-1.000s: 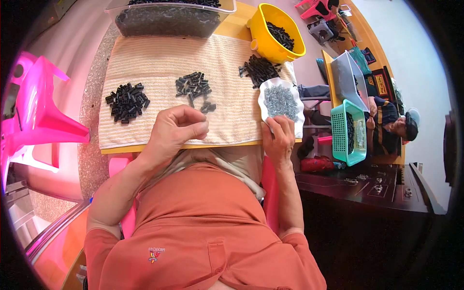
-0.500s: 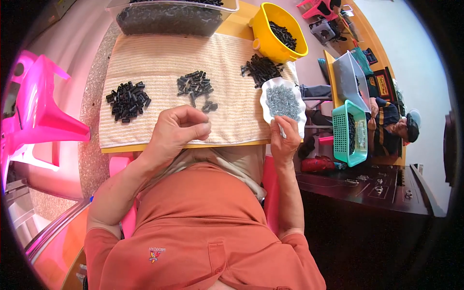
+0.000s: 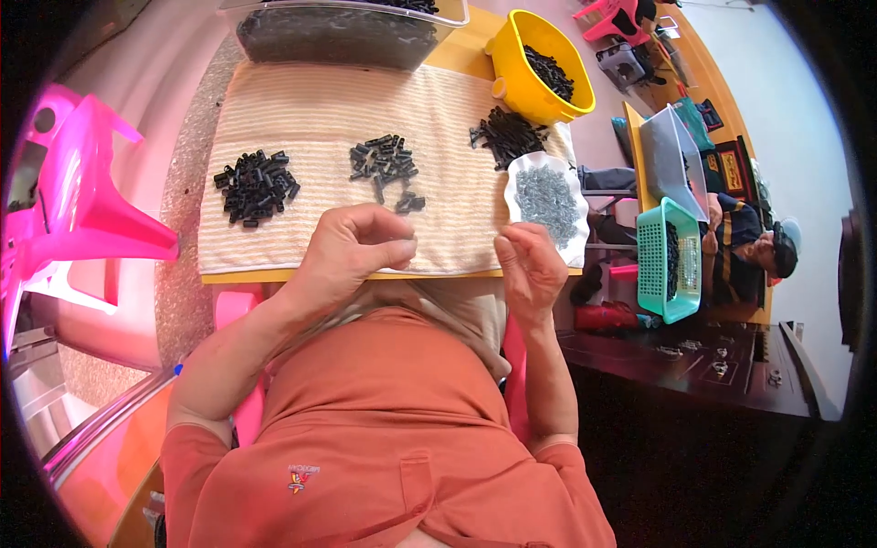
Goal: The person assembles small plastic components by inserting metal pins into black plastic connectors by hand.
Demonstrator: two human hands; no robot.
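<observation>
My left hand (image 3: 361, 245) is over the near edge of the striped towel (image 3: 311, 110), thumb and fingertips pinched together. Whatever lies between them is hidden. Just beyond it is a loose heap of small black and grey tubular pieces (image 3: 382, 162). My right hand (image 3: 533, 269) is raised at the near side of a white scalloped dish (image 3: 510, 194) full of small clear or silvery pieces. Its thumb and index finger are pinched too, and anything held there is too small to name. A pile of short black tubular pieces (image 3: 254, 187) lies at the left.
A clear bin (image 3: 338, 41) of black pieces stands at the far edge. At the far right is a yellow tub (image 3: 539, 96), with a black heap (image 3: 508, 137) before it. Beyond the table, a person (image 3: 740, 239) sits by a green basket (image 3: 650, 265). A pink chair (image 3: 100, 183) stands left.
My right hand has come away from the white dish, moving slightly left toward my left hand, its fingers pinched. My left hand stays pinched near the towel's edge.
</observation>
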